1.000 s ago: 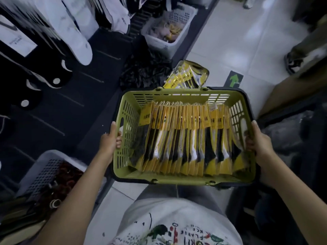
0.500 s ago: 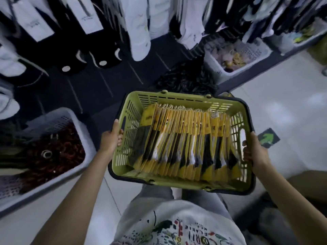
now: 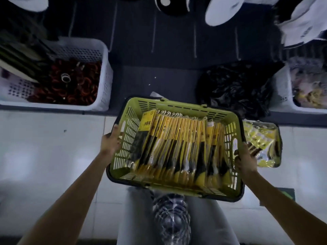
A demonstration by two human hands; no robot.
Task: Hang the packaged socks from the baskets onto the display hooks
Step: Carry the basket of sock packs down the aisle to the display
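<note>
I carry a green plastic basket (image 3: 178, 107) in front of me, above the floor. It is packed with a row of several yellow-and-black packaged socks (image 3: 178, 147) standing on edge. My left hand (image 3: 111, 141) grips the basket's left wall, thumb over the rim. My right hand (image 3: 245, 159) grips the right wall. A clear bag of more yellow packaged socks (image 3: 261, 142) lies on the floor just right of the basket. Hanging socks (image 3: 223, 11) show at the top edge; the hooks are out of view.
A white crate (image 3: 104, 71) holding dark red items stands at the left on the dark display base. A heap of black plastic (image 3: 237, 85) lies at the right, beside another white crate (image 3: 281, 96). White floor tiles surround my legs.
I have turned to face the display straight on, and the view has tilted down. The basket stays gripped in both hands and is now lower and nearer the display base.
</note>
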